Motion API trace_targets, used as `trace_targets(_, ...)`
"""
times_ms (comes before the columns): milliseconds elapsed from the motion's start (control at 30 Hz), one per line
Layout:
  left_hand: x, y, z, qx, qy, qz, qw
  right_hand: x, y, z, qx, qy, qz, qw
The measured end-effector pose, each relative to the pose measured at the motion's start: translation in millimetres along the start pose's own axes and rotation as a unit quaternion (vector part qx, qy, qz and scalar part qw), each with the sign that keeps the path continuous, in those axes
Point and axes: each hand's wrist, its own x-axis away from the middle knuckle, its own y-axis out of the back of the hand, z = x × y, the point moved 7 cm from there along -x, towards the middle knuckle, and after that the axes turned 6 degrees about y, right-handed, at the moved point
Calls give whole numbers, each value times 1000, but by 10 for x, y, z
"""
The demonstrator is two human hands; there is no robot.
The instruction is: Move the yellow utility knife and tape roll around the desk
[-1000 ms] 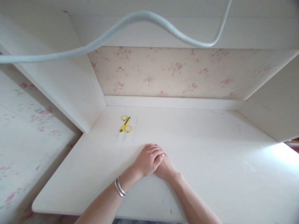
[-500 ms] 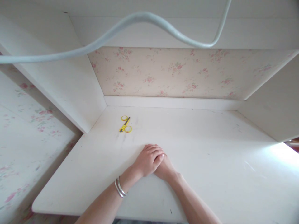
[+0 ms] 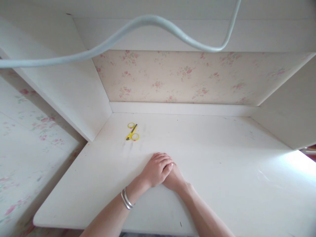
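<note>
At six o'clock, my left hand [image 3: 158, 168] is closed over my right hand [image 3: 174, 179], whose fingers I cannot tell; careless reaching toward eleven could jar cutter [image 3: 131, 131] and ring [image 3: 138, 137].

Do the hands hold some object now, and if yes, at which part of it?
No object is visibly held. The left hand lies over the right hand, hiding its fingers; the yellow cutter lies apart on the desk.

Left hand [image 3: 157, 170] — over right hand [image 3: 174, 177].
</note>
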Motion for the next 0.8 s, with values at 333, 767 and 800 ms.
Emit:
trace_targets(333, -1, -7, 2, -5, -1, 3, 1000, 0, 62, 26, -10, 5, -8, 1000)
trace_targets(767, 1, -17, 3, -2, -2, 1, 1000, 3, 81, 14, -47, 9, -40, 998)
trace_targets(800, 3, -19, 6, -2, -1, 1, 1000, 3, 80, 16, -52, 12, -41, 998)
